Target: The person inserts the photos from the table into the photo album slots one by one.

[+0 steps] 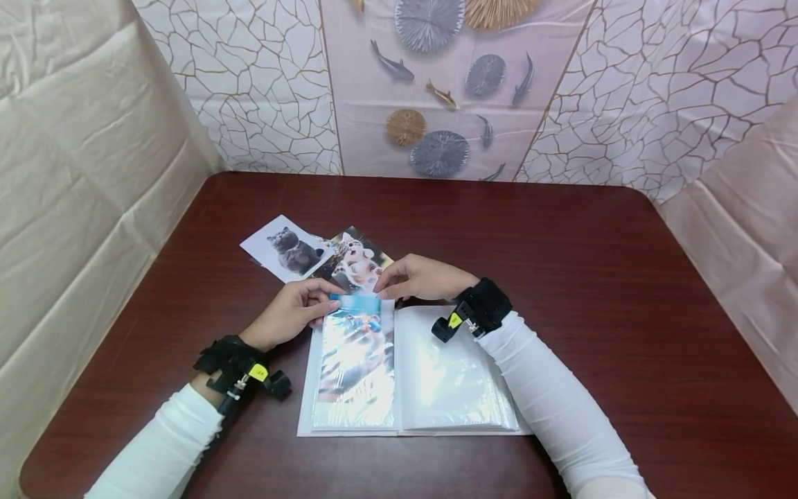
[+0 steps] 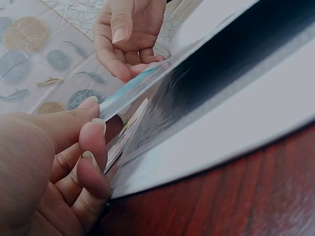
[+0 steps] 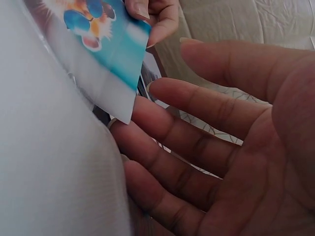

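Note:
A photo album [image 1: 461, 360] lies spread on the table, with clear plastic pockets on its pages. Most of a blue-topped photo [image 1: 357, 346] sits inside the left page's pocket, its top edge at the pocket's upper end. My left hand [image 1: 293, 312] pinches that photo's upper left corner between thumb and forefinger, seen closely in the left wrist view. At the upper right corner is my right hand [image 1: 420, 277]. In the right wrist view its thumb stands apart from the photo [image 3: 106, 49], and its loosely bent fingers [image 3: 157, 115] are at the back of the corner.
Beyond the album, a photo of a grey cat [image 1: 289, 249] overlaps a photo of a pale kitten [image 1: 357, 262]. They lie on the dark red-brown table [image 1: 530, 235]. Patterned cloth [image 1: 255, 83] hangs behind the table's far edge, with plain cloth on both sides.

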Demonstrator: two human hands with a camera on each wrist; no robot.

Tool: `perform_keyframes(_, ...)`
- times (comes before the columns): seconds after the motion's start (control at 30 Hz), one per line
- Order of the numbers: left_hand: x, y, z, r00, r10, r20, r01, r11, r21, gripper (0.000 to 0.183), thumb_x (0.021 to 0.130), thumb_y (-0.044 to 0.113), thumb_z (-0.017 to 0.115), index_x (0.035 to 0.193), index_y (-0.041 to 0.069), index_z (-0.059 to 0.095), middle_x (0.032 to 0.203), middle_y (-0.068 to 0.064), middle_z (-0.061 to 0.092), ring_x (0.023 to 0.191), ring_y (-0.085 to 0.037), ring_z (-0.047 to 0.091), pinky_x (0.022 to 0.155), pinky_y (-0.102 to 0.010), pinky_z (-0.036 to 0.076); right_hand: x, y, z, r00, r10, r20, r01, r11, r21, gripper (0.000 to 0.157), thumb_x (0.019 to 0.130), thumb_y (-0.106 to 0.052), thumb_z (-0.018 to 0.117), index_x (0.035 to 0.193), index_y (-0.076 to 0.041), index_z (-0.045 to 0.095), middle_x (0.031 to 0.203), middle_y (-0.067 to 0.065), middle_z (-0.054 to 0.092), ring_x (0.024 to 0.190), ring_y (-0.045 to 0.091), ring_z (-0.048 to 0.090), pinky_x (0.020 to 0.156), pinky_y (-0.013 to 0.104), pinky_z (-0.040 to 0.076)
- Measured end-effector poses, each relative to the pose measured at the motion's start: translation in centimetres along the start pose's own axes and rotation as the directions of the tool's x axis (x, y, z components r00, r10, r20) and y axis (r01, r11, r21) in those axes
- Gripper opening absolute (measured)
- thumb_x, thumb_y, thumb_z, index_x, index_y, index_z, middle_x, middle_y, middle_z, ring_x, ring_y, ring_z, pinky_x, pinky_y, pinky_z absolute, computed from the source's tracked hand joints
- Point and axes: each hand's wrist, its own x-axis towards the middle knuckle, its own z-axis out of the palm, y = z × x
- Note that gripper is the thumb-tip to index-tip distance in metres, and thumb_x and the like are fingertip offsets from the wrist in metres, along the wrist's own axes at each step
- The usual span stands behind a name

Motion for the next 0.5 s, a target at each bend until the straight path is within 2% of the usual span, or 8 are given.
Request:
perform_keyframes(0.2,0.4,-1.8,-0.1,1.0,0.002,-0.009,-0.002,1.0,0.011,0.024,0.091,0.026,0.064,0.111,0.013,0.068,0.073,-0.012,0.06,0.058,-0.024,0.053,0.052,-0.029,0.046,-0.1,0.1,0.0,1.0,-0.009,0.009,0.008,1.0,0.027,0.026,0.094,-0.021,0.06,0.113,-0.006,0.069,0.1,0.009,0.069,0.087,0.028,0.062,0.076,0.042,0.05)
perform_keyframes(0.5,0.4,-2.0,-0.3,1.0,-0.002,0.0,0.002,0.999,0.032,0.023,0.091,0.029,0.063,0.108,0.016,0.071,0.074,-0.01,0.062,0.06,-0.023,0.053,0.052,-0.029,0.047,-0.3,0.0,0.0,0.999,-0.016,0.033,0.015,0.999,0.03,0.027,0.094,-0.023,0.06,0.113,-0.005,0.068,0.106,0.008,0.068,0.088,0.026,0.064,0.08,0.04,0.05)
